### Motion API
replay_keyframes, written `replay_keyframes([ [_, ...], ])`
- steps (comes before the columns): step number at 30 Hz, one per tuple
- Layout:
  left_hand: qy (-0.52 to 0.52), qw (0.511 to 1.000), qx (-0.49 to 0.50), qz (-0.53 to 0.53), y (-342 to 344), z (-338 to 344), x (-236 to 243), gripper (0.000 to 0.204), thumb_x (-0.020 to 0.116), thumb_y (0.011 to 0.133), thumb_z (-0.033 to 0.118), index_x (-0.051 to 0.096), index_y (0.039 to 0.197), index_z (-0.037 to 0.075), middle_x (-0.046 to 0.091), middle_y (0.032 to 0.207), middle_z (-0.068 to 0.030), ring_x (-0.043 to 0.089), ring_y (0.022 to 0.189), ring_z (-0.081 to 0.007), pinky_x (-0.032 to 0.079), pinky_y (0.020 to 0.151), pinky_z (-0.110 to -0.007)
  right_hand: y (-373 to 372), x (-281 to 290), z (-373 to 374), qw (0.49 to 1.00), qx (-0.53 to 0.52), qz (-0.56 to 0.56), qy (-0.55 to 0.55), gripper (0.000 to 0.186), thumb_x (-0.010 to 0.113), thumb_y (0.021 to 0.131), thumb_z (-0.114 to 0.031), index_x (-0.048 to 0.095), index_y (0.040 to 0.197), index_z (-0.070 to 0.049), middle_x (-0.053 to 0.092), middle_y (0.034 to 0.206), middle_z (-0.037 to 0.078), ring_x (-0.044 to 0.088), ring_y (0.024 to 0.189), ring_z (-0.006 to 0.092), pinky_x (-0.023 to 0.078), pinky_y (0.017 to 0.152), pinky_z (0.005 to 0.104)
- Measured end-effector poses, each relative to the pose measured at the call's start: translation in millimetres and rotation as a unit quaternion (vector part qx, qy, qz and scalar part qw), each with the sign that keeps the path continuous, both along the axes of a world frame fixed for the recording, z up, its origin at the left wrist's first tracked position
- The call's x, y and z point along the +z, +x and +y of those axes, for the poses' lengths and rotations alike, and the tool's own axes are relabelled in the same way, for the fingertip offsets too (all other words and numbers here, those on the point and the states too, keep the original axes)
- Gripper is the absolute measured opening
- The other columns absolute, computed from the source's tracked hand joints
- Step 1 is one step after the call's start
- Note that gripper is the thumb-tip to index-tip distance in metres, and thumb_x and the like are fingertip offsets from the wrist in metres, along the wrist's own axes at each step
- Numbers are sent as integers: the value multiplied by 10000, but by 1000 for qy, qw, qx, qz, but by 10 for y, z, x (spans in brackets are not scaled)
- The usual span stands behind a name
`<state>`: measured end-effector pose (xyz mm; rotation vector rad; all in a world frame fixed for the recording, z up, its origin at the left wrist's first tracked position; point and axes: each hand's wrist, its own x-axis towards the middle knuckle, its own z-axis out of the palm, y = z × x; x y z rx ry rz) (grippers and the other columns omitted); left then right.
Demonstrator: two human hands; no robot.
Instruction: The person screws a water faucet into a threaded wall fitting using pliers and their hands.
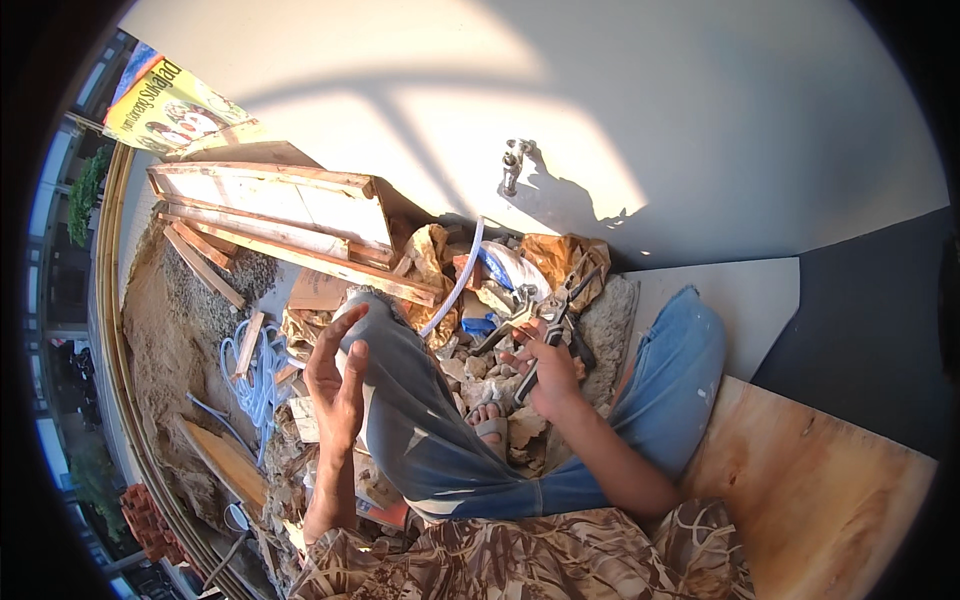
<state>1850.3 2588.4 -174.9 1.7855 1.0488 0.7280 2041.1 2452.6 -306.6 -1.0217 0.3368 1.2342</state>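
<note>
- At right, the right hand [553, 378] closes around a dark tool [556, 330], perhaps for firm control
- At left, the left hand [338, 395] spreads loosely, holding nothing, maybe for balance

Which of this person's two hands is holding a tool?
The right hand, curled around a dark-handled tool. The left hand, by contrast, is open and holds nothing visible.

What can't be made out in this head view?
Head view: right hand, fingers partly hidden by the hand tool.
Head view: the other foot, apparently hidden by the jeans.
Head view: wooden board, cut off by the picture's lower rim.
Head view: dark shapes at the left rim, too small.
</note>
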Motion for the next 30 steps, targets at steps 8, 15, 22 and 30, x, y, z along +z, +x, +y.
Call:
replay_keyframes([
  [8, -336, 909, -98, -227, 1645, 934, -125, 357, 498, 996, 213, 539, 1295, 23, 586, 1295, -145, 535, 1223, -240, 403, 1050, -404, -120, -130, 77, 997, 72, -16, 8, 481, 440, 783, 67, 479, 1256, -12, 507, 1204, 79, 500, 1166, 208, 552, 885, 390],
  [15, -510, 848, 27, -140, 1969, 872, -1005, 464, 362, 1017, 279, 404, 1437, 85, 478, 1438, -95, 430, 1319, -212, 323, 1088, -376, -109, -219, 84, 997, 64, -52, 7, 475, 455, 782, 53, 419, 1255, 60, 481, 1211, 109, 513, 1199, 262, 593, 801, 376],
  [22, -532, 811, 35, -240, 2059, 763, -957, 448, 329, 1021, 247, 364, 1439, 90, 443, 1442, -159, 429, 1317, -253, 311, 1115, -413, -116, -269, 70, 996, 72, -46, -1, 382, 458, 775, 79, 503, 1136, -40, 543, 1115, 64, 543, 1127, 205, 566, 865, 411],
  [30, -562, 768, 54, -302, 2145, 831, -1061, 330, 388, 999, 145, 428, 1317, 67, 504, 1088, -135, 515, 917, -185, 443, 806, -333, -96, -385, 52, 994, 96, -48, -8, 388, 458, 768, 73, 525, 1133, -41, 551, 1128, 65, 534, 1156, 206, 561, 870, 410],
])
